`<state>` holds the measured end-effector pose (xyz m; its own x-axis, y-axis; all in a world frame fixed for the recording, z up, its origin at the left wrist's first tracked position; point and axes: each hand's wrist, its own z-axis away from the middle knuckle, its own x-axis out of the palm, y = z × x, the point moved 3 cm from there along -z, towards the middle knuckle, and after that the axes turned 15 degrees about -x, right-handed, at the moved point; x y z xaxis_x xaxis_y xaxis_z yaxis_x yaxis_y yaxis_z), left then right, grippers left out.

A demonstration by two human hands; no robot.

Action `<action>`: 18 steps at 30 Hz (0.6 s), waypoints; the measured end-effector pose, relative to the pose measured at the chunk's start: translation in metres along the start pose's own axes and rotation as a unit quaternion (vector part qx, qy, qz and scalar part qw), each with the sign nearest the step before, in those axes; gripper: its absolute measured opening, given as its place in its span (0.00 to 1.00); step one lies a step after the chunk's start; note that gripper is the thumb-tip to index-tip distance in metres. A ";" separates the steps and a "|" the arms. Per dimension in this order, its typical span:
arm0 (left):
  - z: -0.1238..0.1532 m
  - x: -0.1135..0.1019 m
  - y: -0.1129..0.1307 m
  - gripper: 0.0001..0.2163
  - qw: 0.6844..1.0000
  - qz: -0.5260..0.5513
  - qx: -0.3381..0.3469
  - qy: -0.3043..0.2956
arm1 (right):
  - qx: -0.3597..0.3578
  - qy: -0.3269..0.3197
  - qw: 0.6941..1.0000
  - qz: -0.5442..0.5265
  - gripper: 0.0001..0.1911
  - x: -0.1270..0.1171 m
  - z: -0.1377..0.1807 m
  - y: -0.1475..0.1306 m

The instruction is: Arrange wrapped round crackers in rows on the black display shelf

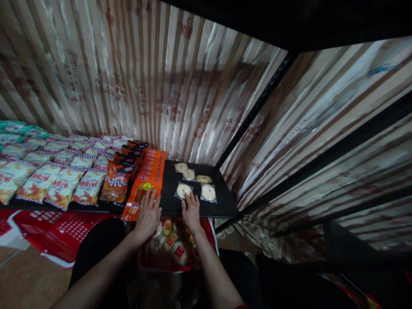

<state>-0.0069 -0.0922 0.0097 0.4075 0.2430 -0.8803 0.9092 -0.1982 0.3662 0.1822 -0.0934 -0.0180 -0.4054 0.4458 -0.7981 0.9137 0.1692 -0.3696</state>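
My left hand (pixel 148 216) lies with its fingers stretched out on the front end of a row of flat orange snack packets (pixel 148 170). My right hand (pixel 192 211) reaches to a round white cake (pixel 183 190) in a clear wrapper, its fingertips at the near edge. Another wrapped white cake (pixel 208 192) sits to the right. Behind these, two more white cakes (pixel 188 174) overlap, beside a small yellowish wrapped cake (pixel 203 178). All rest on the black shelf (pixel 222 205). Neither hand grips anything that I can see.
Orange-and-black snack bags (pixel 115 182) and several rows of white snack bags (pixel 66 182) fill the shelf's left. Below the right hand, a red basket (pixel 144 260) holds wrapped cakes (pixel 179 252). Another red basket (pixel 61 234) is at left. A black post (pixel 251 116) and striped curtain (pixel 180 86) stand behind.
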 end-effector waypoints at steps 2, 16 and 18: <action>-0.013 -0.003 -0.007 0.21 1.000 -0.017 -0.025 -0.002 | 0.003 0.008 1.000 -0.005 0.22 -0.002 0.001 0.002; -0.037 0.005 -0.021 0.23 0.989 -0.118 -0.067 -0.052 | -0.003 -0.020 0.994 -0.104 0.23 0.007 -0.011 -0.055; -0.037 0.006 -0.021 0.23 0.990 -0.116 -0.065 -0.054 | -0.002 -0.018 0.994 -0.108 0.23 0.009 -0.010 -0.058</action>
<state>-0.0204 -0.0512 0.0077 0.1805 0.1635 -0.9699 0.9836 -0.0241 0.1790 0.1255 -0.0903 0.0008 -0.5921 0.3670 -0.7175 0.8058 0.2602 -0.5319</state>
